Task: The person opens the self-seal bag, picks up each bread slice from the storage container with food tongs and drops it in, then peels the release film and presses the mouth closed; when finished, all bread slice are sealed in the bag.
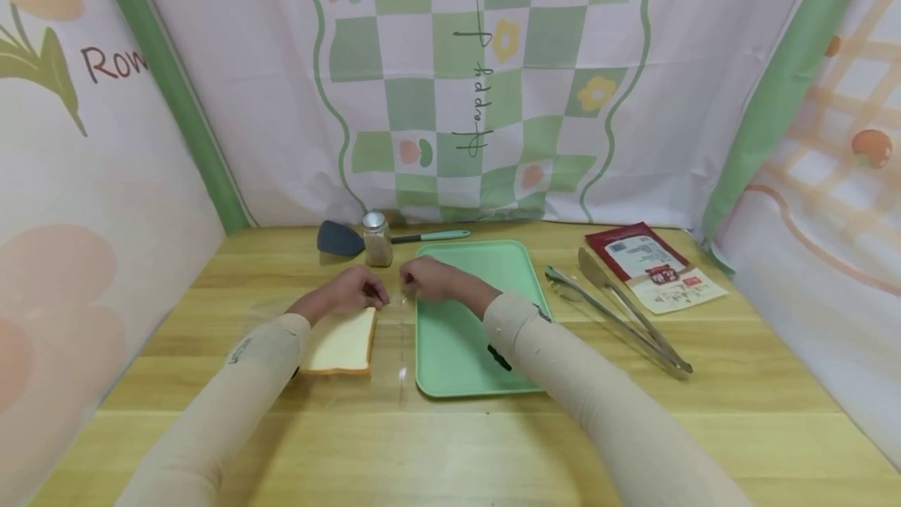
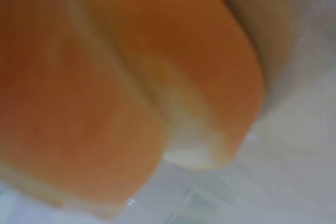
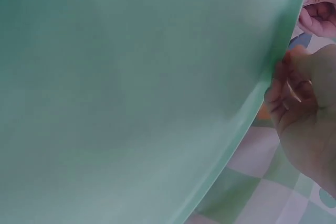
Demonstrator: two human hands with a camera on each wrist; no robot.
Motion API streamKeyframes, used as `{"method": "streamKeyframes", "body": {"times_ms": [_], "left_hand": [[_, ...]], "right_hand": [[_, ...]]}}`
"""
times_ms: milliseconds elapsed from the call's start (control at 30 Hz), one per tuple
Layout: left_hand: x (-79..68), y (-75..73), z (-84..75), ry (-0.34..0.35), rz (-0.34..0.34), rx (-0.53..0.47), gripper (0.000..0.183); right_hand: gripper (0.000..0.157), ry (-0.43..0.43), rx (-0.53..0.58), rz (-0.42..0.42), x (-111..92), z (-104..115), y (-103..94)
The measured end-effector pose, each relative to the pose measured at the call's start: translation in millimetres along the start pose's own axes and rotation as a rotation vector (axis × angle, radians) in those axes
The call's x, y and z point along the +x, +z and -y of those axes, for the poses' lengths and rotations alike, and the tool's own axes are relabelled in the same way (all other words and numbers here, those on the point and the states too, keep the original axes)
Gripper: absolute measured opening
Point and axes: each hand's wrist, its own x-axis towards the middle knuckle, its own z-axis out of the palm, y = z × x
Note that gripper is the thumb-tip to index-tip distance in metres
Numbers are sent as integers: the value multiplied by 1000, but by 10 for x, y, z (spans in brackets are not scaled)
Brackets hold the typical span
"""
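Observation:
Sliced bread (image 1: 341,344) lies on the table left of centre; in the left wrist view its browned crust (image 2: 173,40) is close up and blurred, with two slices showing. A clear plastic bag (image 1: 394,382) spreads around and to the right of the bread. At the bread's far edge, my left hand (image 1: 349,290) has fingers curled and pinches the plastic. Opposite it, my right hand (image 1: 435,278) pinches the plastic too, over the green tray's (image 1: 470,382) left rim. In the right wrist view the right hand's fingertips (image 3: 275,95) meet the thumb; the film there is hard to make out.
Behind the hands stand a glass shaker with a metal lid (image 1: 378,241) and a spatula (image 1: 341,239) lying flat. Right of the tray lie metal tongs (image 1: 633,319) and a red-and-cream food packet (image 1: 655,266). Printed curtains (image 1: 479,100) close off the back and sides.

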Motion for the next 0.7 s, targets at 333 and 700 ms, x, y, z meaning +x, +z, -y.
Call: {"method": "streamKeyframes", "body": {"times_ms": [333, 700], "left_hand": [[2, -11, 43, -4, -5, 27, 4], [-9, 3, 44, -2, -17, 40, 5]], "right_hand": [[14, 56, 108, 0, 69, 36, 54], [10, 38, 69, 10, 85, 73, 67]]}}
